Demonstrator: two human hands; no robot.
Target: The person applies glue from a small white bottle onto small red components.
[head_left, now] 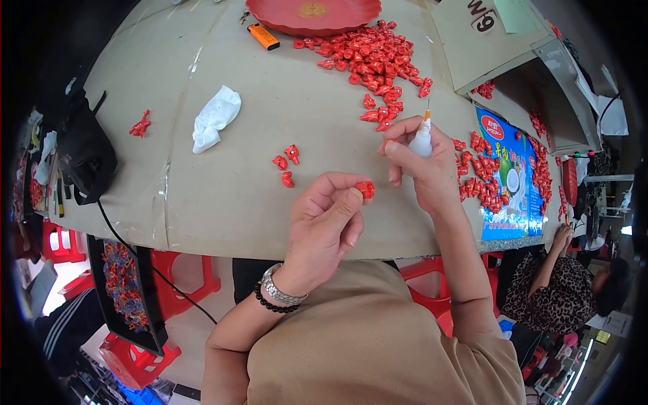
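left hand (327, 226): thumb and fingers pinched on 1 small red piece (365, 190), held over table (223, 196) near its 6 o'clock edge
right hand (420, 169): fist clenched round white glue bottle (422, 138), orange nozzle up, at 3 o'clock of red piece, just beside
3 loose red pieces (286, 164): on table, 10 o'clock of left hand
red pile (370, 61): 12 o'clock of right hand
white tissue (214, 118): 10 o'clock, well apart
red tray (312, 13), orange lighter (262, 36): far edge, 12 o'clock

On the table (236, 196), three small pieces (286, 164) lie left of the hands; the pile (371, 57) lies behind them, probably touching the tray (312, 15).
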